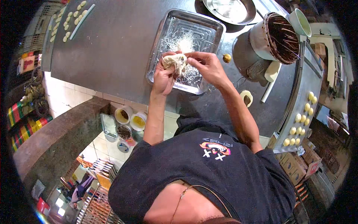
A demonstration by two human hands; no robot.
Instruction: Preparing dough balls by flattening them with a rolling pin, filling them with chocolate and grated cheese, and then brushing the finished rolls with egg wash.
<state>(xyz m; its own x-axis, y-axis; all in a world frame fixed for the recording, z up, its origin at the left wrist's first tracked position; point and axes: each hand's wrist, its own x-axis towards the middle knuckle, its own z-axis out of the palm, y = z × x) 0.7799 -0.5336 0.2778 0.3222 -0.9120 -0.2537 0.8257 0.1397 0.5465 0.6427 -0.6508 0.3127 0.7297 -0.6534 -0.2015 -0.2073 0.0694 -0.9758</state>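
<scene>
Over a rectangular metal tray [213,35], my left hand [163,80] holds a flattened piece of pale dough [172,61], cupped between the thumb and fingers. White shreds lie in the dough's fold. My right hand [212,69] reaches in from the right, its thumb and forefinger pinched at the dough's edge. A heap of fine white shreds [183,42] sits in the tray beyond my hands, with more strands scattered around it. To the right of the tray, a small yellow-brown ball [226,58] rests on the table. Nearer my right forearm lies a dough round with dark filling [246,98].
A tub [259,43] of dark paste stands at right beside a pale green bowl [300,23]. Near it lie a white rolling stick [267,92] and a dough lump [273,71]. A metal pan [230,10] is at the back. Dough balls fill trays at right [280,148] and left.
</scene>
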